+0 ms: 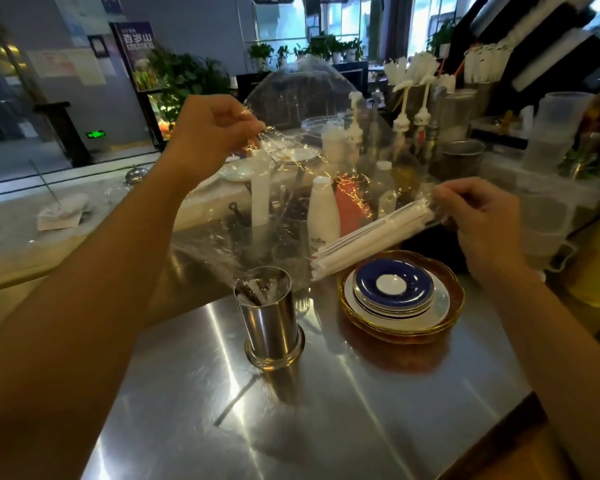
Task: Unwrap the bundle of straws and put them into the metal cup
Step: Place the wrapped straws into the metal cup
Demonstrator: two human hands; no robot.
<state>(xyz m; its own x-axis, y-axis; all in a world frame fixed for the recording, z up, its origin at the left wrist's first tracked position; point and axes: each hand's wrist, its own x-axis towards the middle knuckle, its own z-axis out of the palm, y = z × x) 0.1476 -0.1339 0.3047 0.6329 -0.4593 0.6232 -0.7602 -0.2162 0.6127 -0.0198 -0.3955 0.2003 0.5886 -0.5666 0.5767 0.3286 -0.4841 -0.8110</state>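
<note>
A dark poster (137, 39) at the back carries white Chinese characters reading 百岁山; the white bottle (323, 216) behind the straws bears small script too blurred to read. The left hand (208, 133) pinches a corner of the clear plastic wrap (291, 161), lifted high and spread wide. The right hand (478, 216) grips one end of the bundle of straws (371, 237) — white, tilted down toward the metal cup (269, 317), still outside it. The cup stands on the brushed steel desk (326, 410), just beside a stack of saucers (395, 292) on an amber plate. Behind lie potted plants (187, 77) and large windows.
</note>
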